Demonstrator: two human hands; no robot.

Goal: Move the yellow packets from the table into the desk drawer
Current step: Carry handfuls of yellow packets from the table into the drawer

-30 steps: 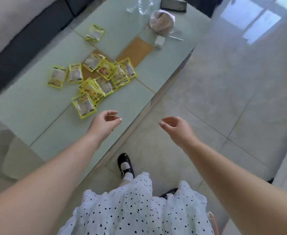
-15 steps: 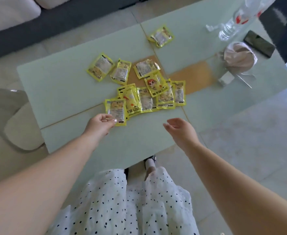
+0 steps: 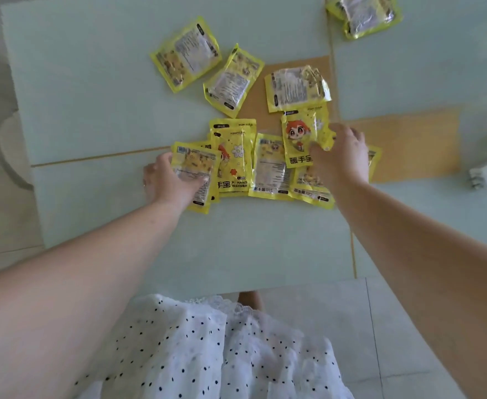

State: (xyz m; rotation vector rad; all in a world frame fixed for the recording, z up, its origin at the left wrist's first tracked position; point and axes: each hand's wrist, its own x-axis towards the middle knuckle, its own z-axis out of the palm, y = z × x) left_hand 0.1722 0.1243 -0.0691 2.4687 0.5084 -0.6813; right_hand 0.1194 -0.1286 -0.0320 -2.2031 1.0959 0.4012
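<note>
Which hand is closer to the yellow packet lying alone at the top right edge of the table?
Right. The right hand lies below the lone yellow packet, gripping a cartoon-printed yellow packet. The left hand lies farther down-left, holding another yellow packet.

Left hand [image 3: 169, 181] — half a second ago just touching the nearest packet [image 3: 195, 171], now gripping it, thumb across its face. Right hand [image 3: 340, 156] — earlier held loosely curled above the table edge, now reaching forward, pinching the cartoon-face packet [image 3: 301, 136].
</note>
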